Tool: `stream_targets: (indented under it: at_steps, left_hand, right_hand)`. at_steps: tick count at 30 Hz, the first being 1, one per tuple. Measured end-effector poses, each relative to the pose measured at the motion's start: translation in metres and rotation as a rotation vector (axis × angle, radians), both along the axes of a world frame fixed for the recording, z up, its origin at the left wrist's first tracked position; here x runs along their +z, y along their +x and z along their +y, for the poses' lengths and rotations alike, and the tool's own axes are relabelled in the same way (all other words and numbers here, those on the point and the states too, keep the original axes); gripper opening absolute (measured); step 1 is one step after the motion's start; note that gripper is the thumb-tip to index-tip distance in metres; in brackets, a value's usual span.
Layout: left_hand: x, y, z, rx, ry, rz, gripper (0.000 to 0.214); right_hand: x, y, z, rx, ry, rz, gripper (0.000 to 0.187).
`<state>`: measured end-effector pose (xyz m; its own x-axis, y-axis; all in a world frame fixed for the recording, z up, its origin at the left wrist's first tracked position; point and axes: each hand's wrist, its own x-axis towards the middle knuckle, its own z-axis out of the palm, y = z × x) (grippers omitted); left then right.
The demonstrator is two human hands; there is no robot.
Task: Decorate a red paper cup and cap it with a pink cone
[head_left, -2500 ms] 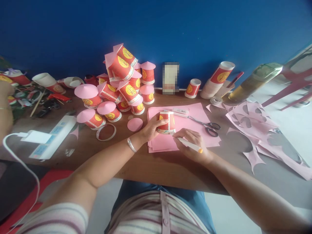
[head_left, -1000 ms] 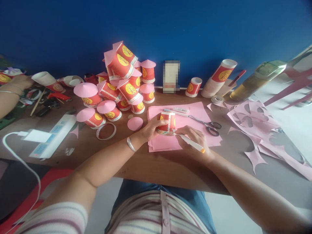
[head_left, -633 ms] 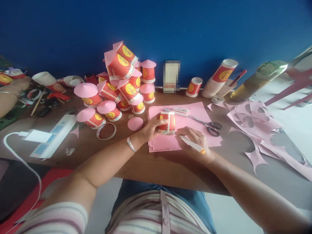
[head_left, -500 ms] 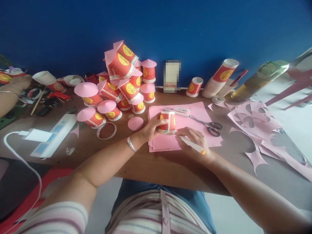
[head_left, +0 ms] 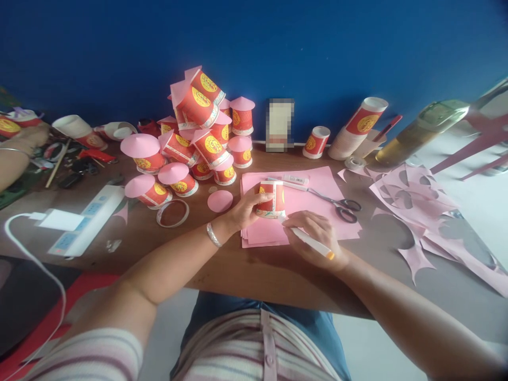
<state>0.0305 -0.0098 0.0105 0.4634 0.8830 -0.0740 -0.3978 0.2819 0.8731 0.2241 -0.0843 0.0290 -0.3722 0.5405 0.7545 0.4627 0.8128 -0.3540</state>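
Observation:
My left hand (head_left: 246, 209) is closed around a red paper cup (head_left: 280, 200) with white bands and a yellow emblem, the thumb lying across its side. The cup is held over a stack of pink paper sheets (head_left: 262, 238). Between the fingers of my right hand (head_left: 313, 230) is a slim white pen (head_left: 311, 242) with an orange end. Its tip points at the cup's lower right rim; whether they touch I cannot tell. Behind the cup, scissors (head_left: 344, 208) and a white tube (head_left: 296, 180) lie on the pink sheets. A pink paper disc (head_left: 220, 201) lies left of my left hand.
Red cups with pink cone tops (head_left: 204, 108) are piled at the back left. A white power strip (head_left: 89, 219) and a co-worker's hand (head_left: 34, 136) are on the left. Stacked cups (head_left: 357, 129), a bottle (head_left: 423, 129) and pink scraps (head_left: 408, 196) are on the right.
My right hand has shifted slightly left with the pen, bringing its tip close to the cup's rim. My left hand and the cup have barely moved.

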Motion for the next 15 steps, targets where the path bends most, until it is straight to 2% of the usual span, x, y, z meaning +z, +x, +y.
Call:
stream_targets:
  at_steps: [4, 15]
  left_hand:
    - [-0.0013, 0.0005, 0.0005, -0.054, -0.001, -0.047, 0.033]
    - [0.0023, 0.0016, -0.0017, -0.031, 0.008, -0.035, 0.032]
  right_hand:
    - [0.0007, -0.0012, -0.0006, 0.004, 0.013, -0.011, 0.015]
    - [0.0005, -0.0011, 0.0001, 0.000, 0.002, -0.033, 0.017]
